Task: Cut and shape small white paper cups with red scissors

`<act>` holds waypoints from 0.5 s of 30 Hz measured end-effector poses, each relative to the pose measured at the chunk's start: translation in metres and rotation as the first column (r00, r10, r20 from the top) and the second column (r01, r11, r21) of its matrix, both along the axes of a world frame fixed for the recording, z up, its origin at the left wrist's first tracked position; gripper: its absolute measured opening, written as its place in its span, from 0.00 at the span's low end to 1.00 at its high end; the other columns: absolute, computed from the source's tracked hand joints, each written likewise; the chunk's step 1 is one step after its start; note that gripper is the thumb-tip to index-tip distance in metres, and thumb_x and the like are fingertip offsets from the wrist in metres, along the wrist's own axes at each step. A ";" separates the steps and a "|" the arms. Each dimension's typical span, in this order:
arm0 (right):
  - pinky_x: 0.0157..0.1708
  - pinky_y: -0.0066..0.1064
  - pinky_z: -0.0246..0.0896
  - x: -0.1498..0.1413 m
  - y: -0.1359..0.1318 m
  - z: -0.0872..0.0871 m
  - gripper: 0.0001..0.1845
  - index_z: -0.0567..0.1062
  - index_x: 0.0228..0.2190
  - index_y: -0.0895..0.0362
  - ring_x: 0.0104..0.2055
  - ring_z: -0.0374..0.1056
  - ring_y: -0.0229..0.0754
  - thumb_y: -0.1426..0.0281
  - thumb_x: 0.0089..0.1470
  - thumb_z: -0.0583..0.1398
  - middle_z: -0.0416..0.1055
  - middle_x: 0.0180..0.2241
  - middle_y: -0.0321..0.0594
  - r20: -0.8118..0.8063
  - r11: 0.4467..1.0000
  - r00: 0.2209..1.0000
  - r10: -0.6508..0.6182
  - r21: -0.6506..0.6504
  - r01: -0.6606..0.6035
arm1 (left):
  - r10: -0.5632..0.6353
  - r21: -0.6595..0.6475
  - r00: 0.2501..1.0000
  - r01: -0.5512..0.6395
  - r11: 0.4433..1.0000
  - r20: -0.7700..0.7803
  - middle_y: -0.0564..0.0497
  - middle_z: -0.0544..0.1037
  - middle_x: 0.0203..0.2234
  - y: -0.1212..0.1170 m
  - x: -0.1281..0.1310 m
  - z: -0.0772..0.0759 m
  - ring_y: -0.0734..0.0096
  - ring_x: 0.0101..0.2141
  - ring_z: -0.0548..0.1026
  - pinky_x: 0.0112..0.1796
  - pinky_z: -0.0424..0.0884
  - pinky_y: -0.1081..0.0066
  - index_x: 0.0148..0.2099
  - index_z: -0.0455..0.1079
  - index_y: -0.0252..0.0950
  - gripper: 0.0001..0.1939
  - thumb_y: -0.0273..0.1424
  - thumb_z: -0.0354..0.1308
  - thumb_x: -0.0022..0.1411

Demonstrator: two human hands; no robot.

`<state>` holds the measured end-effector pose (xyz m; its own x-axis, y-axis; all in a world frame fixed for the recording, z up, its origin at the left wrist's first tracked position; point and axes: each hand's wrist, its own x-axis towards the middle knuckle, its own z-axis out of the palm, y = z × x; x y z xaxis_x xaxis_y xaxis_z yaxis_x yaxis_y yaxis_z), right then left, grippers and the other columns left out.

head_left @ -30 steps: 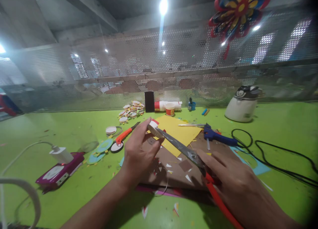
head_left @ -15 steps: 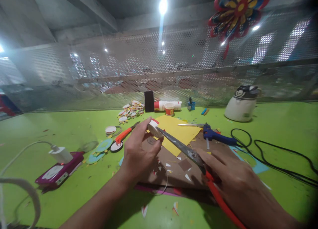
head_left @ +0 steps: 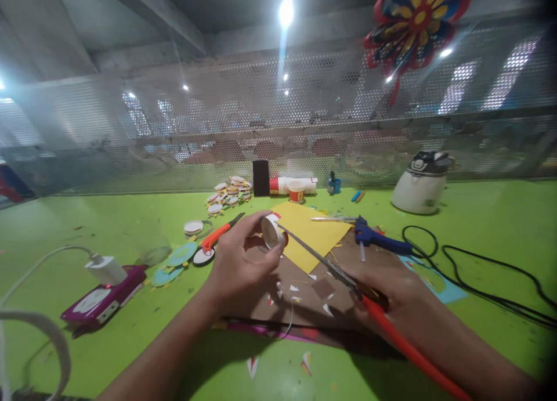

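Note:
Between the thumb and fingers of my left hand (head_left: 243,259) is a short piece of paper cup (head_left: 270,231), white with some red, its round end tilted toward me. My right hand (head_left: 387,293) is closed around the red handles of a pair of scissors (head_left: 315,252). The scissor tips reach the cup piece's upper rim. Below both hands lies a brown board (head_left: 300,308) with a yellow sheet (head_left: 313,232) and paper scraps on it.
An orange utility knife (head_left: 215,237) and blue discs (head_left: 183,253) lie left. A glue gun (head_left: 374,237) with black cord lies right, near a white kettle-shaped container (head_left: 420,183). Behind stand a phone (head_left: 261,178), a cup (head_left: 296,191) and piled cup rings (head_left: 230,193). A purple power strip (head_left: 104,299) sits at left.
The cup piece has turned in my left hand, so more of its round end shows. The scissors have rotated and look narrower, their handles swung to the right.

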<state>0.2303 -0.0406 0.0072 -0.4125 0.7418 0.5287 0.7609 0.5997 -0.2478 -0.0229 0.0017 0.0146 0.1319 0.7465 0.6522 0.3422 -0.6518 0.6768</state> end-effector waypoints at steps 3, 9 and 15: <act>0.27 0.29 0.64 0.002 0.004 0.004 0.16 0.81 0.32 0.51 0.27 0.72 0.42 0.78 0.44 0.58 0.80 0.27 0.33 -0.015 0.984 0.999 0.052 -0.172 -0.054 | -0.025 -0.001 1.000 0.025 1.000 -0.004 0.44 0.80 0.42 0.003 -0.004 0.000 0.64 0.39 0.81 0.44 0.80 0.64 0.54 0.70 0.34 0.21 0.30 0.64 0.58; 0.24 0.28 0.62 0.015 0.011 0.000 0.18 0.83 0.40 0.50 0.24 0.70 0.41 0.73 0.49 0.60 0.78 0.25 0.34 -0.098 0.896 0.995 0.023 -0.440 -0.064 | -0.040 -0.029 0.991 0.037 0.999 -0.129 0.45 0.82 0.37 0.007 -0.010 0.007 0.65 0.35 0.80 0.37 0.80 0.66 0.51 0.73 0.34 0.18 0.33 0.63 0.58; 0.18 0.26 0.55 0.023 0.014 0.004 0.18 0.82 0.43 0.49 0.21 0.65 0.38 0.67 0.51 0.60 0.72 0.21 0.34 -0.273 0.789 0.960 0.068 -0.574 -0.219 | -0.050 0.013 0.980 0.053 0.999 -0.194 0.44 0.81 0.39 0.008 -0.015 0.011 0.64 0.35 0.80 0.36 0.80 0.67 0.49 0.74 0.34 0.18 0.32 0.64 0.55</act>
